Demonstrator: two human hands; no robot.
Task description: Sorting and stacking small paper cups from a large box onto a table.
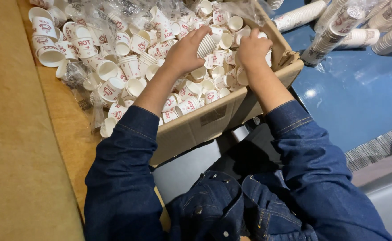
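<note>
Both hands are deep in the cardboard box (214,118) of loose white paper cups (129,67) with red print. The left hand (185,53) is clamped on a short stack of nested cups (206,45), held over the pile. The right hand (252,49) is curled closed over cups by the box's right wall. Bagged cup sleeves (339,27) lie on the blue table (361,98).

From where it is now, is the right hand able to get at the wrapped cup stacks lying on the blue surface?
Probably yes. The right hand is in the cardboard box by its right wall, and the wrapped cup stacks lie just past that low wall on the blue surface, with nothing else between them.
</note>
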